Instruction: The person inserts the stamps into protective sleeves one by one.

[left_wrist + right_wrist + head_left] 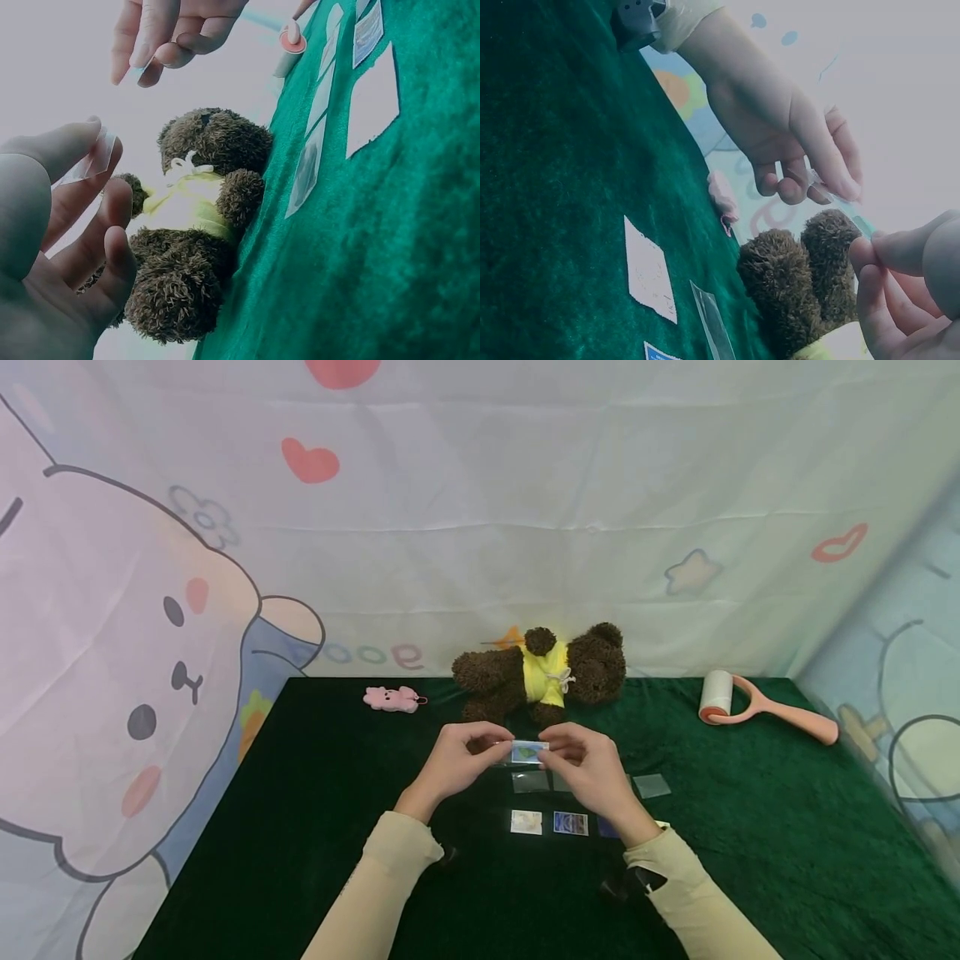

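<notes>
Over the dark green cloth both hands meet at chest front. My left hand (463, 758) pinches a clear plastic sleeve (94, 161) between thumb and fingers. A small card (527, 752) with a green and blue picture is pinched by my right hand (591, 770). The card's left end reaches the sleeve in the right wrist view. Below the hands lie a clear sleeve (531, 782) and another sleeve (651, 786), in one row. Nearer to me are a pale card (526, 822) and a blue picture card (571, 823); a darker card (607, 828) is partly hidden by the right wrist.
A brown teddy bear (596, 668) in a yellow top lies on its side just behind the hands. At the back left is a pink plush toy (392, 698). A lint roller (780, 710) lies at the back right. A printed curtain (480, 568) hangs behind the table.
</notes>
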